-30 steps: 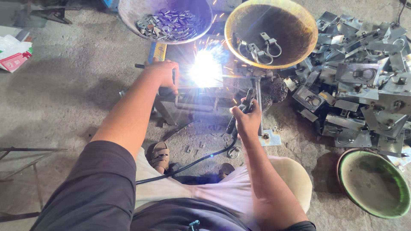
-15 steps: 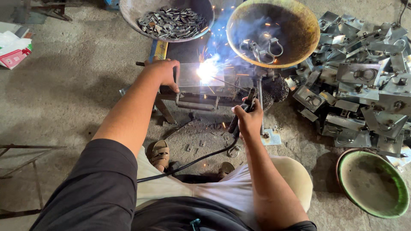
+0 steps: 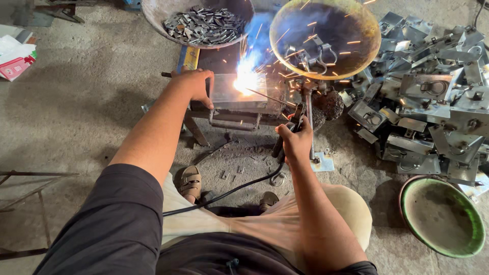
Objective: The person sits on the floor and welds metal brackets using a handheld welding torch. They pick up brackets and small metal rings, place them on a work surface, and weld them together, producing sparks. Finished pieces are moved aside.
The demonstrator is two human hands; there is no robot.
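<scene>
Head view: left hand (image 3: 196,85) is clamped on the left end of the metal piece (image 3: 237,94) atop the small stand (image 3: 224,119). Right hand (image 3: 295,137), nearer, is closed around the electrode holder (image 3: 297,116); the rod (image 3: 267,97) slants far-left to the arc. More sparks are thrown than half a second ago.

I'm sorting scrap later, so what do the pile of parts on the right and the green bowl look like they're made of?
Pile of parts: likely plated or galvanised sheet steel, judging by the grey, shiny, folded plates. Green bowl: probably metal with worn green paint or enamel; dull, grimy inside, so uncertain.
</scene>
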